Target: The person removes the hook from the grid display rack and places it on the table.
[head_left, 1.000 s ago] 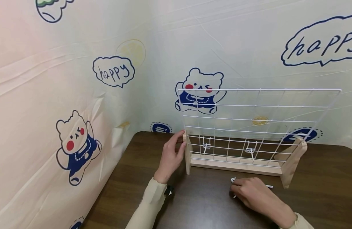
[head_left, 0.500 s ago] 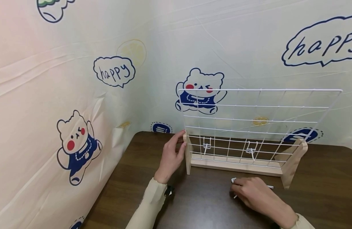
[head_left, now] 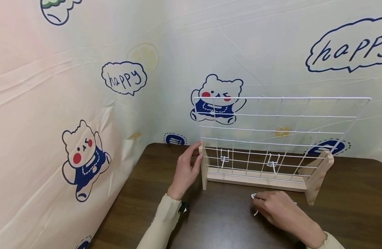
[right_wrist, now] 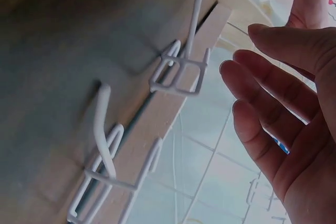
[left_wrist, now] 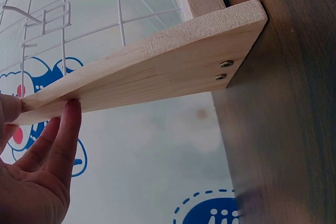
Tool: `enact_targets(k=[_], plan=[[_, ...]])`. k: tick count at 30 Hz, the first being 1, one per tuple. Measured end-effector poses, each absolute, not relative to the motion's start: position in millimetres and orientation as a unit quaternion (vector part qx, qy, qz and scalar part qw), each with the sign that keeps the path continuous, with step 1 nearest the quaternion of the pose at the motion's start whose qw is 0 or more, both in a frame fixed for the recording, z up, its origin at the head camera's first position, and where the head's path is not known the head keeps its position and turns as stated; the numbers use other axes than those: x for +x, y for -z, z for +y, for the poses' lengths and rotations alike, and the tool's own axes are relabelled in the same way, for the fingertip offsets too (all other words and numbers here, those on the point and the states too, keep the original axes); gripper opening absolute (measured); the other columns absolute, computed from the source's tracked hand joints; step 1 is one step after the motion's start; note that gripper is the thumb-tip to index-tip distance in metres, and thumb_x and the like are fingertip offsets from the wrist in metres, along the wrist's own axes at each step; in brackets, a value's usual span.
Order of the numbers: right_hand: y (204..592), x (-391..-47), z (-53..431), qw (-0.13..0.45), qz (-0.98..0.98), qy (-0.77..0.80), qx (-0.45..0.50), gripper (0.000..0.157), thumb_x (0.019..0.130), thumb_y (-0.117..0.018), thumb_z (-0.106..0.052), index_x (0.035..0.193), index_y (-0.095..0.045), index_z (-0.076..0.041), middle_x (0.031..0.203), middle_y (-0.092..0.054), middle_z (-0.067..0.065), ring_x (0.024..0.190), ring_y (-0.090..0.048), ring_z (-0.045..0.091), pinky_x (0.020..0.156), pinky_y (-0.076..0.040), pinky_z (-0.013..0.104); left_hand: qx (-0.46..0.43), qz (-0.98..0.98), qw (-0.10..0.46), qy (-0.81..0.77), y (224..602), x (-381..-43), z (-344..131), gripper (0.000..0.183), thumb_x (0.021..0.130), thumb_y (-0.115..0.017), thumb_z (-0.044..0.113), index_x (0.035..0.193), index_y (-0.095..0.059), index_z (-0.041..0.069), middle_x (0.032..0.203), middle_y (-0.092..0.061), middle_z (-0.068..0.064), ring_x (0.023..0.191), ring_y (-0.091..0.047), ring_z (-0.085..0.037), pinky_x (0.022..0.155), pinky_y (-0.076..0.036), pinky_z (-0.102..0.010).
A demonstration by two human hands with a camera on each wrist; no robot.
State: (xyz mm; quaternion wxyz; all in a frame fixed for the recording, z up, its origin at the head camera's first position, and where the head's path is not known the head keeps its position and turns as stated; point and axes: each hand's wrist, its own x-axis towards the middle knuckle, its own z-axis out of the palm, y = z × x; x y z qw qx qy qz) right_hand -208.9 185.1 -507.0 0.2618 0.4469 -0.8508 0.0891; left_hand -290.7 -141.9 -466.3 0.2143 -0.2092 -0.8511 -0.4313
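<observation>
A white wire grid rack (head_left: 256, 131) stands on two pale wooden side panels. My left hand (head_left: 184, 169) grips the upper part of the left side panel (left_wrist: 147, 72), thumb at its edge and fingertips against its outer face. Two white wire hooks, the left one (head_left: 224, 159) and the right one (head_left: 272, 164), hang on the grid's lower part. My right hand (head_left: 279, 209) hovers over loose white hooks on the table and hides most of them from the head camera. In the right wrist view its fingers are loosely bent, apart from the nearer hook (right_wrist: 113, 174) and farther hook (right_wrist: 181, 74).
The dark wooden table (head_left: 216, 224) extends around the rack. A pale wooden crossbar (head_left: 256, 180) joins the side panels low down. Printed cloth (head_left: 166, 97) hangs behind and to the left of the table. Two screws (left_wrist: 226, 64) show on the left panel's outer face.
My right hand has shifted slightly up and to the right over the loose hooks, covering more of one hook's right end. The left hand and rack stay in place.
</observation>
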Motion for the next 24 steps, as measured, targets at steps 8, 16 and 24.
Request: enact_targets(k=[8,16,24], plan=[[501.8,-209.6,191.0,0.269,-0.849,-0.101,0.443,0.009,0.088,-0.074,-0.018,0.084,-0.069,-0.024,0.081,-0.063,-0.013,0.059,-0.059,0.007,0.046,-0.041,0.025,-0.203,-0.854,0.205,0.433,467.8,-290.3,-141.9,0.045,0.105,-0.062,0.018,0.149,-0.053,0.020,0.134,-0.068,-0.008,0.112,-0.072,-0.027,0.081,-0.066,-0.032],[495.2,-211.4,192.6,0.289,-0.844,-0.106,0.439,0.039,0.110,-0.041,-0.028,0.082,-0.068,-0.023,0.078,-0.062,-0.013,0.061,-0.061,0.009,0.047,-0.043,0.027,-0.202,-0.855,0.209,0.430,466.1,-290.4,-141.9,0.045,0.105,-0.062,0.017,0.149,-0.053,0.020,0.133,-0.069,-0.007,0.111,-0.072,-0.025,0.080,-0.066,-0.033],[491.9,-209.8,192.3,0.302,-0.841,-0.108,0.435,0.061,0.113,-0.020,-0.037,0.083,-0.071,-0.022,0.082,-0.065,-0.013,0.064,-0.064,0.008,0.049,-0.046,0.026,-0.204,-0.854,0.208,0.430,465.7,-290.8,-141.7,0.044,0.106,-0.062,0.019,0.149,-0.053,0.021,0.134,-0.068,-0.007,0.111,-0.072,-0.026,0.081,-0.066,-0.033]])
